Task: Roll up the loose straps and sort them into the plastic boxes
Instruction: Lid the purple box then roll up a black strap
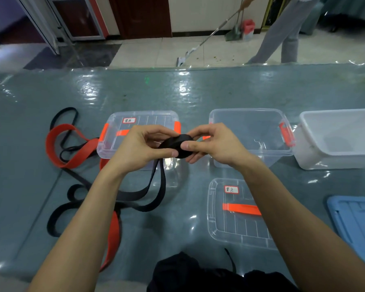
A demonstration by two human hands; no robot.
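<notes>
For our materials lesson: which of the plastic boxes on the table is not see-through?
The white box at the far right end of the back row. Its walls are solid white, while all the others are clear plastic.

A red-bordered white label (129, 120) sits on top of the clear plastic box (156, 123) at centre left of the frame. It is handwritten in two Chinese characters that seem to read 紫色, though the first is blurred. A second label (231, 189) of the same kind, on the clear lid (238, 226) at lower right, reads 黑色.
</notes>
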